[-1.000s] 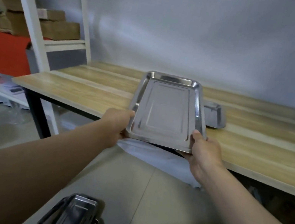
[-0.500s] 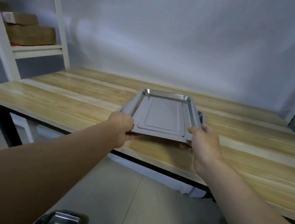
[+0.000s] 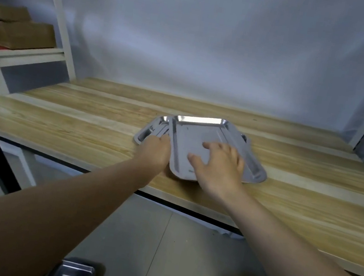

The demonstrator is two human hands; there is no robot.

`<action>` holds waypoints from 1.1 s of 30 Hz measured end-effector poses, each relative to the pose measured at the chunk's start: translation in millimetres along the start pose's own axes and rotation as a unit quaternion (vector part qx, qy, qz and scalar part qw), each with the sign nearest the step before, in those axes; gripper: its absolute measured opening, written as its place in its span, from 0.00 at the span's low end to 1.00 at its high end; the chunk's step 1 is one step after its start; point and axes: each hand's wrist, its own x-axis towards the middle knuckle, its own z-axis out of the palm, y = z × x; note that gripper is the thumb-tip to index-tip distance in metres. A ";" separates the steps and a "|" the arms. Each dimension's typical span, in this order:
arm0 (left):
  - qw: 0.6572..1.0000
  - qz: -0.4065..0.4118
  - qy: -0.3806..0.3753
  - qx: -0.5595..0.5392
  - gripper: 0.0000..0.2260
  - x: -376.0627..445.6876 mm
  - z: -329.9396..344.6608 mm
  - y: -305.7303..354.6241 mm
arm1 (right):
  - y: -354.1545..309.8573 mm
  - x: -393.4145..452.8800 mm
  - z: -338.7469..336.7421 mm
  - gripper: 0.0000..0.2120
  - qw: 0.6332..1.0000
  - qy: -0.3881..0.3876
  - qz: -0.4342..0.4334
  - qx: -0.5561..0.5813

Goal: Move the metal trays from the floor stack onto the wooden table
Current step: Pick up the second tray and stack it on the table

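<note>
Mid-frame, top tray (image 3: 202,141) down skewed on lower tray (image 3: 151,129) on wooden table (image 3: 70,124): our right hand (image 3: 218,165) lies flat, fingers spread, left hand (image 3: 155,151) at its left rim, grip unclear, so we square it before fetching floor stack (image 3: 75,274), bottom edge.

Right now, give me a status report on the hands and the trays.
Left hand at top tray left rim, right hand flat on it. Tray lies skewed on trays already on wooden table. Floor stack remains. Nothing in the way.
</note>
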 end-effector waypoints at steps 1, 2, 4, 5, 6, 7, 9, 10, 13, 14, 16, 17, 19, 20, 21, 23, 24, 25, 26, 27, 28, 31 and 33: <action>0.995 0.063 0.012 0.077 0.14 3.3 -3.9 -6.1 | -5.6 2.4 4.6 0.27 1.000 -0.009 -0.005 -0.007; 0.980 0.120 0.023 0.156 0.14 7.3 -8.4 -13.0 | -10.8 5.1 9.2 0.28 1.000 -0.017 -0.009 -0.013; 0.926 0.195 0.020 0.323 0.16 17.0 -16.5 -28.3 | -19.3 10.2 18.2 0.29 0.999 -0.035 -0.014 -0.024; 0.896 0.211 0.004 0.390 0.19 21.9 -19.6 -36.7 | -22.5 11.7 21.6 0.30 0.998 -0.044 -0.017 -0.033; 0.876 0.215 -0.013 0.432 0.20 24.8 -22.2 -42.8 | -24.6 13.3 25.0 0.30 0.997 -0.052 -0.021 -0.043; 0.866 0.215 -0.026 0.450 0.21 27.8 -23.6 -49.1 | -25.4 15.3 27.9 0.29 0.996 -0.062 -0.024 -0.055; 0.861 0.215 -0.040 0.459 0.20 30.7 -24.4 -59.4 | -25.5 19.0 32.0 0.25 0.992 -0.083 -0.031 -0.085; 0.860 0.213 -0.045 0.462 0.20 30.0 -24.6 -62.0 | -25.3 20.5 33.0 0.24 0.990 -0.090 -0.037 -0.099; 0.850 0.228 -0.033 0.474 0.21 29.6 -25.1 -65.6 | -24.3 21.3 31.9 0.18 0.986 -0.101 -0.060 -0.118; 0.845 0.234 -0.026 0.481 0.21 28.6 -25.5 -66.5 | -22.7 21.1 30.4 0.15 0.985 -0.105 -0.067 -0.116; 0.831 0.242 -0.017 0.500 0.21 26.3 -26.4 -68.9 | -16.9 21.0 24.5 0.11 0.984 -0.126 -0.076 -0.098; 0.820 0.246 -0.016 0.517 0.22 25.3 -26.7 -70.4 | -12.8 21.9 20.2 0.09 0.983 -0.143 -0.076 -0.087; 0.803 0.254 -0.017 0.539 0.21 22.8 -26.3 -72.4 | -3.2 25.9 10.7 0.08 0.979 -0.175 -0.074 -0.074; 0.805 0.256 -0.016 0.534 0.21 21.7 -25.6 -72.5 | 2.0 27.9 6.1 0.07 0.977 -0.186 -0.073 -0.068; 0.815 0.258 -0.009 0.519 0.21 21.3 -25.0 -72.1 | 7.4 30.0 2.4 0.08 0.976 -0.195 -0.074 -0.064; 0.822 0.272 0.021 0.500 0.22 21.1 -23.8 -71.2 | 15.6 31.1 -3.7 0.14 0.974 -0.208 -0.070 -0.060; 0.812 0.287 0.036 0.508 0.23 21.6 -23.1 -71.0 | 18.8 31.6 -5.5 0.17 0.974 -0.209 -0.065 -0.064; 0.798 0.301 0.043 0.521 0.24 22.3 -22.4 -70.9 | 21.4 32.3 -6.7 0.19 0.974 -0.206 -0.061 -0.070; 0.786 0.312 0.039 0.532 0.25 23.2 -21.7 -71.0 | 23.4 32.9 -7.7 0.20 0.975 -0.200 -0.055 -0.078; 0.780 0.320 0.031 0.537 0.25 24.3 -21.1 -70.7 | 24.7 33.6 -9.0 0.21 0.977 -0.191 -0.049 -0.086; 0.776 0.324 0.022 0.540 0.25 25.1 -20.8 -69.9 | 25.5 33.7 -10.5 0.22 0.978 -0.181 -0.042 -0.096; 0.772 0.334 0.009 0.541 0.26 27.2 -20.1 -69.5 | 27.3 31.5 -13.9 0.24 0.979 -0.150 -0.023 -0.137; 0.772 0.336 0.007 0.539 0.26 28.0 -19.8 -70.2 | 29.8 29.7 -12.3 0.22 0.972 -0.135 -0.023 -0.190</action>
